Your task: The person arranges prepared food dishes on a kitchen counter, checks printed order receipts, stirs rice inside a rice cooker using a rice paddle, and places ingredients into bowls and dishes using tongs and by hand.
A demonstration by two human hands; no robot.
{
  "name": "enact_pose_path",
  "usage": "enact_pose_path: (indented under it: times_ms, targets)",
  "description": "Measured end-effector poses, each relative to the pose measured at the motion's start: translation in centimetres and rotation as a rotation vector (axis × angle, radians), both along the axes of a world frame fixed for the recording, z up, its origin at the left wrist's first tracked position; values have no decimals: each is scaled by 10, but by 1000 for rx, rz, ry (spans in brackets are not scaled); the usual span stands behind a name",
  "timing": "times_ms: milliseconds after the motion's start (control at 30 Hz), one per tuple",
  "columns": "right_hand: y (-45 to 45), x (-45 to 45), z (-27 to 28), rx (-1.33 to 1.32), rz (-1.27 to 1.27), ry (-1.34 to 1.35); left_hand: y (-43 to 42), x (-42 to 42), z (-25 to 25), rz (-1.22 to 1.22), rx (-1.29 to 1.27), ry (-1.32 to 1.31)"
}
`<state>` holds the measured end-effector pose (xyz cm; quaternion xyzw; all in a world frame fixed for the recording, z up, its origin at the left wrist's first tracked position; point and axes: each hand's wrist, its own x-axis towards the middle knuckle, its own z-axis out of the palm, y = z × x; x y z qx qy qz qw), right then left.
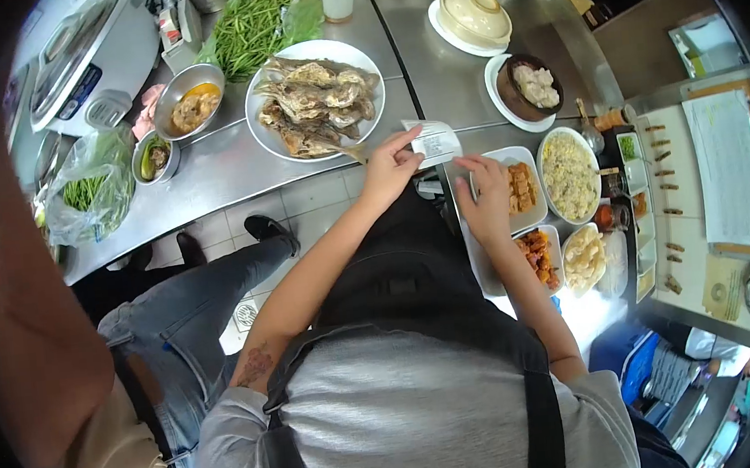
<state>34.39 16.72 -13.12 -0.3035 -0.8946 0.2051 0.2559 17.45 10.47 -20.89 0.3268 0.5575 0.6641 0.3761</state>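
Note:
My left hand (390, 172) pinches a white printed paper slip (437, 146), which curls slightly over the counter's front edge. The lettering on it is too small to read. Just right of the slip, my right hand (486, 196) has its fingers apart and holds nothing visible. It hovers over the left side of a white dish of browned food pieces (523, 187), and I cannot tell whether it touches the rim. Left of my left hand, a white plate (254, 115) bears several cooked fish (319, 101), one tail reaching toward my fingers.
Bowls of fried rice (570, 177), reddish glazed pieces (537, 255) and pale crackers (584, 260) crowd the right. Behind stand a lidded clay pot (474, 18) and a dark pot of dumplings (533, 86). Green beans (250, 31) lie back left. Another person (161, 342) stands close at left.

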Motion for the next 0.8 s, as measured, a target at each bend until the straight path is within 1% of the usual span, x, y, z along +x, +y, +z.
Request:
enact_pose_path:
  times_ms: [33, 100, 133, 200, 233, 267, 333, 367, 467, 700, 800]
  targets:
    - [6, -7, 10, 64, -1, 16, 9, -1, 6, 20, 21, 95]
    - [25, -18, 21, 63, 59, 65, 34, -4, 10, 46, 24, 276]
    - [36, -25, 23, 61, 86, 89, 47, -7, 9, 43, 37, 383]
    - [66, -39, 17, 126, 113, 57, 72, -12, 6, 33, 66, 599]
    - [86, -41, 4, 142, 129, 29, 84, -14, -6, 49, -31, 873]
    - [103, -43, -7, 159, 143, 3, 89, -16, -6, 22, -111, 964]
    - [128, -42, -24, 107, 141, -108, 95, -22, -9, -34, -279, 1141]
    - [138, -42, -33, 75, 142, -165, 98, -25, -13, -35, -263, 1120]
    - [156, -41, -51, 30, 217, -202, 97, -29, -16, -40, -232, 1124]
    - [156, -69, -54, 167, 307, -126, 98, -29, -13, -45, -261, 1087]
    - [152, -78, -53, 237, 311, -173, 99, -30, -11, -55, -284, 1078]
